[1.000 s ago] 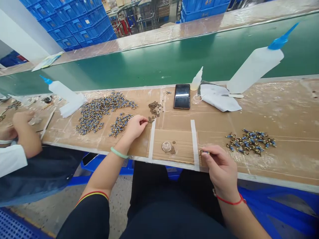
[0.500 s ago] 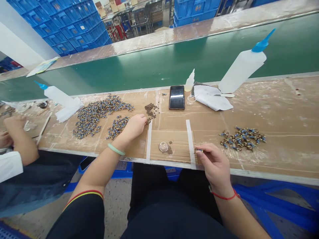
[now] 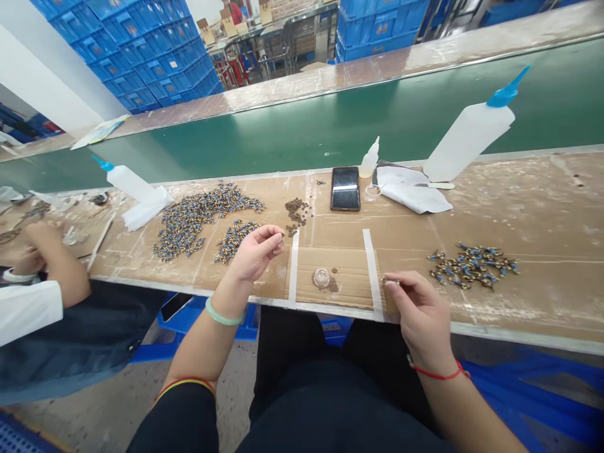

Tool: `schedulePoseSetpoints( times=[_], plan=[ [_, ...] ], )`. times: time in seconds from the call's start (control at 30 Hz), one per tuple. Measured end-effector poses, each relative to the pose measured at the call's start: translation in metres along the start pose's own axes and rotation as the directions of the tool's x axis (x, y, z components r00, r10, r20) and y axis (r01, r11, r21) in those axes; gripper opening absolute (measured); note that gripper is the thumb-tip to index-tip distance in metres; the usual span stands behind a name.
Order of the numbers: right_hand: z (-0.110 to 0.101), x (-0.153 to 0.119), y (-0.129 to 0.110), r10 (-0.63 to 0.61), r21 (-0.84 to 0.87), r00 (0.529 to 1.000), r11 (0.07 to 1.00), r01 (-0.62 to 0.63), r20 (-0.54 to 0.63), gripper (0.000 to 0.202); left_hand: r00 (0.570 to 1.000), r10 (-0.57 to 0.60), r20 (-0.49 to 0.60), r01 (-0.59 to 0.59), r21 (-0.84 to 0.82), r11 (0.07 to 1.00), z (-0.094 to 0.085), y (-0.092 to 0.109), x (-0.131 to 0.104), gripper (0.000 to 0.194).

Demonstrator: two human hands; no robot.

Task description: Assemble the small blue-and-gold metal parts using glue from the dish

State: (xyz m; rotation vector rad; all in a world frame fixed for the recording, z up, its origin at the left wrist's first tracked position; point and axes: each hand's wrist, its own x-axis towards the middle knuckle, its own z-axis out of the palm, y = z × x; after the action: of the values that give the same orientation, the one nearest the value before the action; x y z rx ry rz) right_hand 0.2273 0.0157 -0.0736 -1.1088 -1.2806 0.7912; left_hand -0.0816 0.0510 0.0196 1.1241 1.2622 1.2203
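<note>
My left hand (image 3: 257,253) is raised over the cardboard beside the brown pile, thumb and forefinger pinched on a tiny dark disc (image 3: 282,235). Close by lie many small brown discs (image 3: 296,211) in a loose heap. My right hand (image 3: 419,308) pinches a small blue-and-gold metal piece (image 3: 391,281) near the right tape strip. Between the hands a small clear round dish (image 3: 321,278) sits on a cardboard pad (image 3: 306,258), next to a brown wet-looking stain. Like pieces form a big pile (image 3: 202,217) and a smaller pile (image 3: 236,239) at left, and another pile (image 3: 474,265) at right.
A phone (image 3: 345,189), a small dropper bottle (image 3: 370,158), white paper (image 3: 415,192) and a large blue-tipped squeeze bottle (image 3: 472,135) stand or lie behind. Beyond runs a green belt (image 3: 283,138). At far left are a co-worker's hands (image 3: 44,245) and another squeeze bottle (image 3: 134,182).
My left hand has lifted away from the brown discs and drawn back toward me, its fingertips now pinched on a disc. My right hand keeps its hold on the metal piece. The view has shifted slightly.
</note>
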Motion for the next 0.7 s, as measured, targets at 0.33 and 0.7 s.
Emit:
schedulePoseSetpoints(
  times=[0.33,0.7],
  plan=[
    [0.038,0.017,-0.043,-0.258,0.044,0.966,0.966,0.256,0.037,0.011,0.988,-0.005,0.154,0.056,-0.331,0.942,0.027,0.009,-0.025,0.039],
    [0.062,0.014,-0.084,-0.677,0.036,0.736,0.736,0.676,0.006,0.027,0.923,0.007,0.385,-0.006,-0.005,1.0,0.084,-0.018,-0.078,0.033]
  ],
)
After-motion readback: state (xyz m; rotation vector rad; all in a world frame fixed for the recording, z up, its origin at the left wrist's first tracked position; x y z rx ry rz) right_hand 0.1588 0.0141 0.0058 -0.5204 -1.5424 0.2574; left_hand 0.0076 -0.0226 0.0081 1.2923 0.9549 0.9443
